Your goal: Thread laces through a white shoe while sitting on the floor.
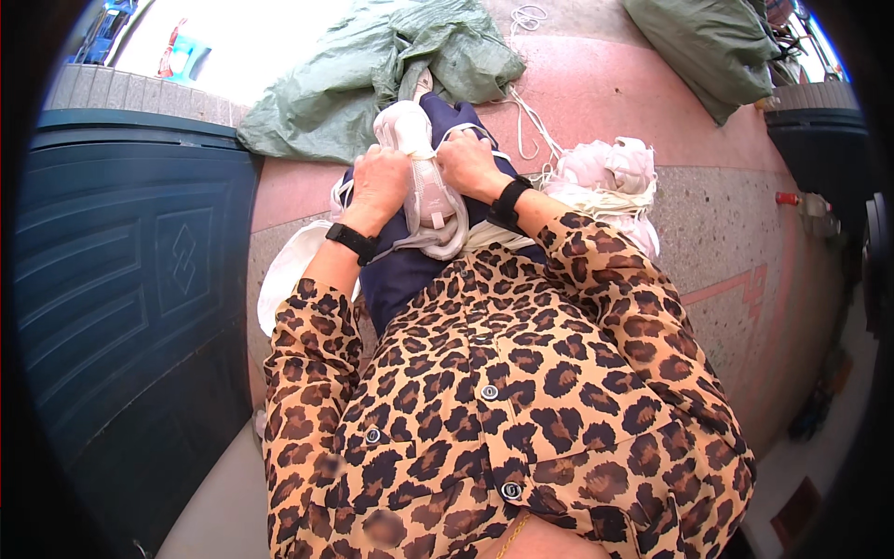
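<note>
A pale pink sneaker upper [436, 191] with a grey collar lies lengthwise over my lap, its rounded toe pointing away from me. My left hand [380, 180] is closed at its left edge, knuckles up. On the other side my right hand [469, 164] is closed with bent fingers beside the shoe's middle. A cream strip, perhaps lace, runs across the shoe between both hands. The fingertips are partly hidden, so their exact hold is unclear. Dark blue cloth [396, 279] covers my legs beneath the shoe.
More pale pink shoe pieces [605, 172] with cream laces are heaped to the right. Green woven sacks [321, 88] lie ahead, another [703, 56] at far right. Loose white cord [529, 119] trails over the pink floor. A blue panelled door [140, 224] stands left, near a white rounded object [287, 270].
</note>
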`<state>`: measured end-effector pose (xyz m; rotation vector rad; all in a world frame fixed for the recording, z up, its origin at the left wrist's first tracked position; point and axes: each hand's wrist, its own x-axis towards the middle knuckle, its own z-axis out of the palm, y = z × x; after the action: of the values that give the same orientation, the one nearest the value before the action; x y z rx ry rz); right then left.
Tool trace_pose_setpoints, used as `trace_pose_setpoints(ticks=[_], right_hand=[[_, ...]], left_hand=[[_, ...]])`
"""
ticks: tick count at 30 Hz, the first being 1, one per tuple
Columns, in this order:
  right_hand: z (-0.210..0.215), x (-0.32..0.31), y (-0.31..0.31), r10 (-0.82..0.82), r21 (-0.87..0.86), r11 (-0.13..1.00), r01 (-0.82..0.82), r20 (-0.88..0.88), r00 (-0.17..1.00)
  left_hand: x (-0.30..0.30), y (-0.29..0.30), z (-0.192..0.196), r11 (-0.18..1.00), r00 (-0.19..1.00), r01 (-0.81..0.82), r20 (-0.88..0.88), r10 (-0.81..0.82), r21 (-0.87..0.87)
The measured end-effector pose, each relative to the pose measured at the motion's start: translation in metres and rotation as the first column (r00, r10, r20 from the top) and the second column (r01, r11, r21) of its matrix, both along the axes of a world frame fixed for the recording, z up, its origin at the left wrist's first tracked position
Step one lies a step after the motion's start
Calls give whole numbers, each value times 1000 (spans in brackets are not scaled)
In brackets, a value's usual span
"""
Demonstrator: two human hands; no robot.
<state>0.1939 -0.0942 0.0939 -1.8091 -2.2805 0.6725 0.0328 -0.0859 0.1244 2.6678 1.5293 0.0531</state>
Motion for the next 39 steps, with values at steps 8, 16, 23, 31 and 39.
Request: trace_pose_setpoints(ticks=[8, 16, 23, 31, 39], right_hand=[[1, 10, -4, -42, 142, 988, 55, -88, 995], [22, 4, 0, 114, -90, 990, -109, 53, 992], [-7, 8, 3, -51, -128, 992, 12, -301, 952], [-6, 5, -9, -133, 46, 983, 176, -482, 866], [-6, -2, 3, 252, 337, 913, -230, -22, 968]], left_hand=[[4, -17, 0, 965, 967, -241, 109, 230, 103], [1, -29, -3, 957, 957, -289, -2, 289, -5], [7, -19, -2, 976, 919, -215, 332, 211, -25], [19, 16, -5, 990, 969, -36, 236, 68, -137], [6, 33, -9, 934, 816, -123, 501, 288, -337]])
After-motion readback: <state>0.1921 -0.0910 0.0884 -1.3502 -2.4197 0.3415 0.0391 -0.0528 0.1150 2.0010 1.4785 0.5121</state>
